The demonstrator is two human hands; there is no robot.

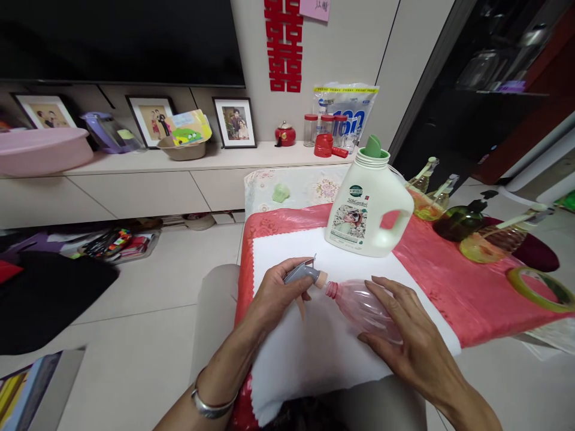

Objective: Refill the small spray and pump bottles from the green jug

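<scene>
Held in my left hand (281, 293) is a grey spray nozzle (305, 272) with a peach-coloured collar, its fingers closed round the head. Just right of the collar, a small gap away, is the red threaded neck of a clear pinkish plastic bottle (354, 299). My right hand (408, 329) grips this bottle from its base end, thumb below and fingers above, so it lies tilted over the white cloth (287, 353). Behind both hands a pale green detergent jug (366, 209) stands upright on the cloth, a green spout showing in its mouth.
A red plastic cover (449, 293) spreads over the table. Toward the right stand a dark green pump bottle (460, 218), several yellowish spray bottles and a tape roll (541, 290). Red-lidded jars (309, 129) and picture frames line the cabinet (148, 185) behind.
</scene>
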